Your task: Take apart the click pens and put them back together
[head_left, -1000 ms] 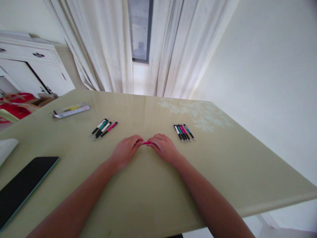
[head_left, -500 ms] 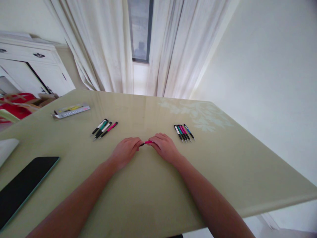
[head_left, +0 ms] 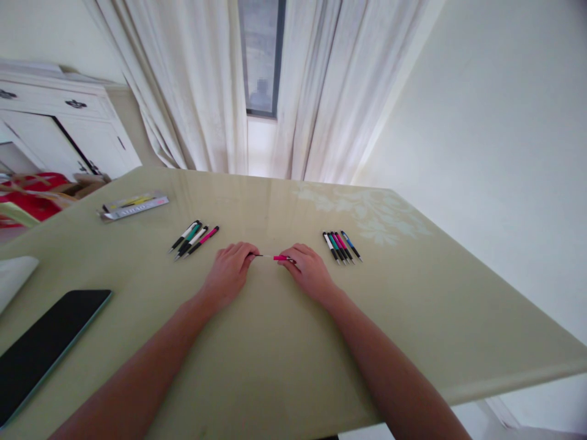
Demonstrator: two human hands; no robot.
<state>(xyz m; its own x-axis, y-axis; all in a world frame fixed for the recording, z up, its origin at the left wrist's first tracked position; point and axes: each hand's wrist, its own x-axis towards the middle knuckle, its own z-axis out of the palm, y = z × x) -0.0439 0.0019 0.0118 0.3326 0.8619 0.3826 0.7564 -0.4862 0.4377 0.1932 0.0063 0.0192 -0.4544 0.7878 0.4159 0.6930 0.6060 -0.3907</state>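
My left hand (head_left: 229,269) is closed, its thumb and fingers pinching the front part of a pen, most of it hidden. A thin pen refill (head_left: 259,255) shows between the two hands, dark near the left fingertips and paler toward the right. My right hand (head_left: 309,269) grips the pink barrel (head_left: 280,258) of the same pen, with its dark end by the thumb. To the left lies a loose group of pens (head_left: 192,239) in white, green and pink with black parts. A neater row of pens (head_left: 340,247) lies to the right, including a blue one.
On the table (head_left: 257,366), a clear-and-white pen box (head_left: 136,206) with something yellow inside lies at the far left. A dark tablet (head_left: 50,348) and a white object (head_left: 16,275) are at the near left. A white wall (head_left: 504,153) borders the right side.
My hands have drawn slightly apart, the left one moving leftward. The gap between the pen's two parts has widened, and a thin refill now shows there.
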